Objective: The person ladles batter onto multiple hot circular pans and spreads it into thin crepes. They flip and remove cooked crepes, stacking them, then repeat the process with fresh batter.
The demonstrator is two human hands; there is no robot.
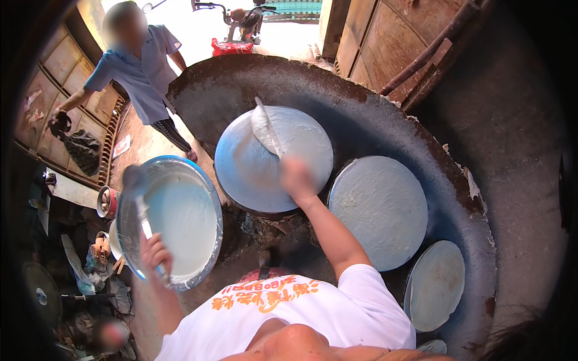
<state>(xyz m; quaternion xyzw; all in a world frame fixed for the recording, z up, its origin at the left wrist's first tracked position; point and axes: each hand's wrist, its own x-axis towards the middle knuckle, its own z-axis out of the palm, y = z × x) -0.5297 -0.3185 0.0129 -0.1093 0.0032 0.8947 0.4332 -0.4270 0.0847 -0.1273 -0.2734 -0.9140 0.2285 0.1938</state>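
My left hand (pixel 156 254) is closed round the handle of a ladle (pixel 144 219). The ladle's round bowl, smeared by motion, is over the left side of a wide blue-rimmed basin (pixel 218 207) of pale, milky batter. My right hand (pixel 298 179), blurred, grips a long flat spreader (pixel 268 127) whose blade lies across a round griddle (pixel 241 162). A thick ridge of wet batter sits along the blade. Thin batter coats the griddle's right part, while its left part looks smoother and bluish. To the right, a second griddle (pixel 379 210) carries a full pale sheet.
A third round griddle (pixel 435 286) bears a sheet with a lifted edge. The griddles sit in a curved, dark-rimmed stove (pixel 421 129). Someone in a light blue shirt (pixel 141 72) stands at the far left holding a dark bag (pixel 83 150). Clutter lies left of the basin.
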